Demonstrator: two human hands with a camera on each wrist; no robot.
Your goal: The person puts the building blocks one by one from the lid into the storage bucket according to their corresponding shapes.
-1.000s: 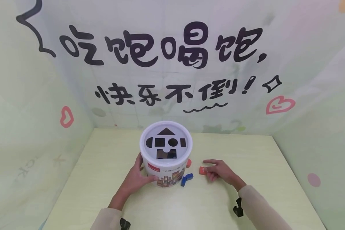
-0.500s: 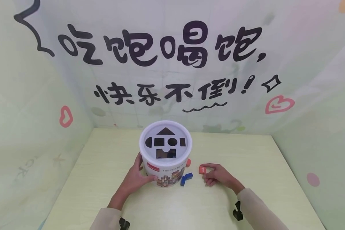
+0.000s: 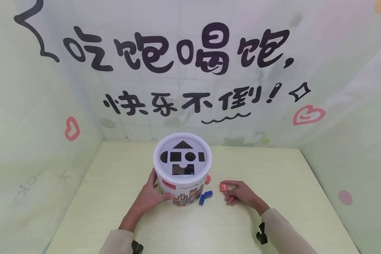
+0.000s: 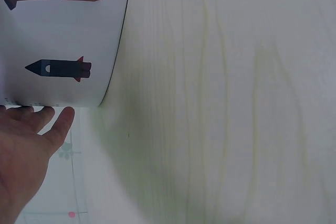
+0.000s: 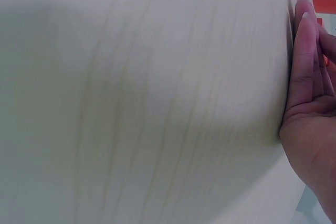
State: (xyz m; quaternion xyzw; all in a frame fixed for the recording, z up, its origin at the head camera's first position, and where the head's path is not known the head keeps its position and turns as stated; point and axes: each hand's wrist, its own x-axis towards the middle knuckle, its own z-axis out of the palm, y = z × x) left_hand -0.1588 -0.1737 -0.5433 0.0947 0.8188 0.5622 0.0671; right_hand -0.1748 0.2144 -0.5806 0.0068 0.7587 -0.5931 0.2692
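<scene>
My left hand (image 3: 148,197) holds a white toy-block bucket (image 3: 182,183) by its left side, thumb across the printed front. Black shape cut-outs dot the bucket's lid (image 3: 183,155). In the left wrist view, the fingers of this hand (image 4: 31,145) meet the bucket's wall (image 4: 52,35). To the right of the bucket, my right hand (image 3: 241,193) pinches a red block (image 3: 223,187) between thumb and index finger, at the tabletop. The other fingers are folded under. In the right wrist view this hand (image 5: 310,82) shows at the right edge.
Two blue blocks (image 3: 208,194) lie touching each other by the bucket's lower right side. Another red piece (image 3: 207,179), partly hidden by the bucket, sits behind them. The pale wooden table (image 3: 257,162) ends at a printed cloth wall (image 3: 190,116), with more cloth at both sides.
My right index finger has come down from a raised position onto the red block, which has turned slightly and is now pinched. My left hand and the bucket stay in place.
</scene>
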